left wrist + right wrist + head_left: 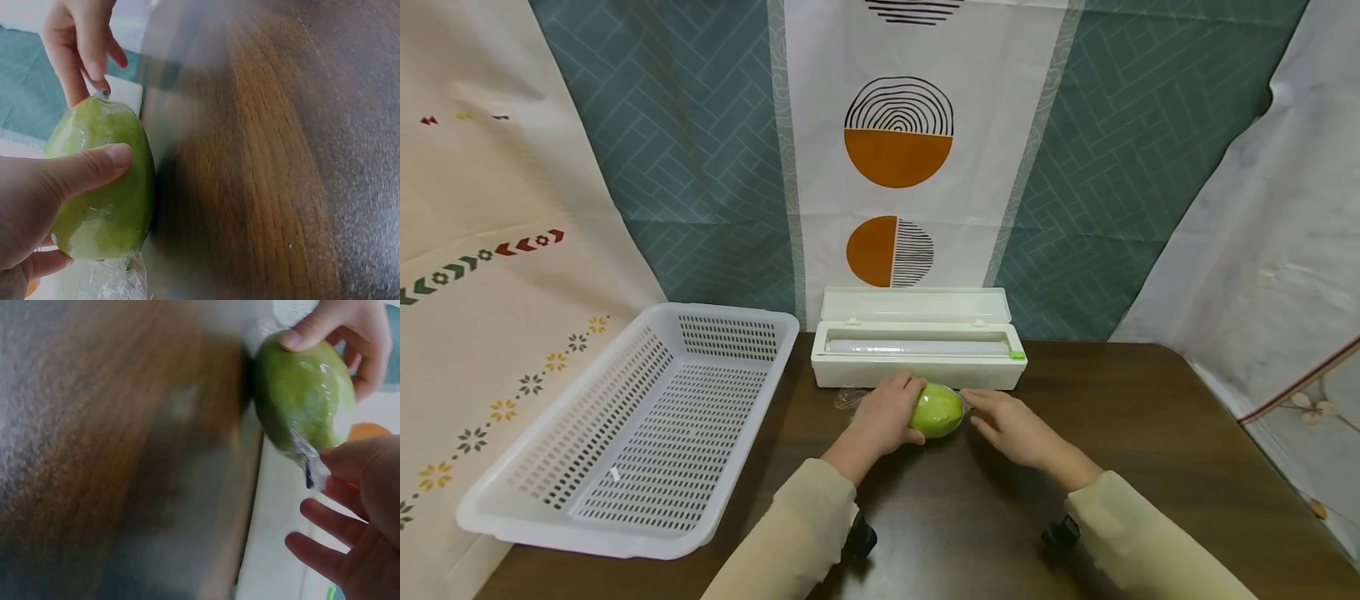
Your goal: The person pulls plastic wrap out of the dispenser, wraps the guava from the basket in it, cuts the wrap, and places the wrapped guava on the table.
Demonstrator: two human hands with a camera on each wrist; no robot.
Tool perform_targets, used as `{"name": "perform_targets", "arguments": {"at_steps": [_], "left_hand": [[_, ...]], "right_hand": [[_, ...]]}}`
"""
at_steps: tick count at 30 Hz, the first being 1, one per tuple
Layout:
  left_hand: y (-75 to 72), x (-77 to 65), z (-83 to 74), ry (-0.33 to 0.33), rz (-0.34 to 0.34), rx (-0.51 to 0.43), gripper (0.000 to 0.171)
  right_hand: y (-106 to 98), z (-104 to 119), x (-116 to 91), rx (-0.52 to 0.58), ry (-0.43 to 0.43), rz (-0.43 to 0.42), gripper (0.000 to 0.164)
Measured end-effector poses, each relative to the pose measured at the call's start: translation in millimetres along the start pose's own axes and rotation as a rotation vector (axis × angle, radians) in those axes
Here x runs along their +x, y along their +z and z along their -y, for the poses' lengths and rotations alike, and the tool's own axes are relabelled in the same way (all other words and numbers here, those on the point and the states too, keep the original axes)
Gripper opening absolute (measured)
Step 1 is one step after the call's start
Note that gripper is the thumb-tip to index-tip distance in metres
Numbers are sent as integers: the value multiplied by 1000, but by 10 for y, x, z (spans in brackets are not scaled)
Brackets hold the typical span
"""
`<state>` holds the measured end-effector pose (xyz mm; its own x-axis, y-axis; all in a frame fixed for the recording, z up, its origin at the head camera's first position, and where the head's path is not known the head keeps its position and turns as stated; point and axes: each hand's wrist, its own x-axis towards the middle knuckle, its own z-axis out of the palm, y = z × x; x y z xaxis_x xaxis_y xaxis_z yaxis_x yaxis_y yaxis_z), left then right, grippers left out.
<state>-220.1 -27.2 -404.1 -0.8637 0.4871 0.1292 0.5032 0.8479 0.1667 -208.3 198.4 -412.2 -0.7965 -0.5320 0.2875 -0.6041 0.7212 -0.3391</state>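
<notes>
A green mango [937, 411], wrapped in clear plastic film, lies on the brown table just in front of the white box. My left hand [886, 414] grips it from the left, thumb across its near side and fingers behind. In the left wrist view, crinkled film [119, 278] sticks out from the end of the mango [106, 181] nearest that wrist. My right hand [1013, 427] is at the opposite end. There its thumb and forefinger pinch the gathered tail of the plastic film [310, 465], while the other fingers spread loosely.
Behind the mango stands a white film dispenser box [917, 372], lid raised, with a roll [917, 347] inside. A white perforated basket [703, 521] sits at the left, a small white scrap [615, 473] in it. Patterned cloths [700, 125] hang behind the table [1120, 417].
</notes>
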Motion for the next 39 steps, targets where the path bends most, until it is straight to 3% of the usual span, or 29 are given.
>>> {"name": "perform_targets", "arguments": {"at_steps": [4,9,21,27,36,39], "left_hand": [[-2,-1,-8,7,-8,0,79],[-10,-6,-13,6,-9,4,79],[-1,-8,-2,3,-8,-21,78],[-9,-15,-14,10,-19,-10,78],[-23,-28,-35,15,-17,0,78],[-22,-31,-38,8,-11,-1,78]], "right_hand": [[34,24,39,-127,2,56,46],[74,45,95,-226,-7,44,43],[172,-31,149,-401,-139,-23,11],[169,-61,155,-372,-165,-14,7],[129,-95,154,-174,-55,95,3],[89,-88,145,-107,-25,97,21]]}}
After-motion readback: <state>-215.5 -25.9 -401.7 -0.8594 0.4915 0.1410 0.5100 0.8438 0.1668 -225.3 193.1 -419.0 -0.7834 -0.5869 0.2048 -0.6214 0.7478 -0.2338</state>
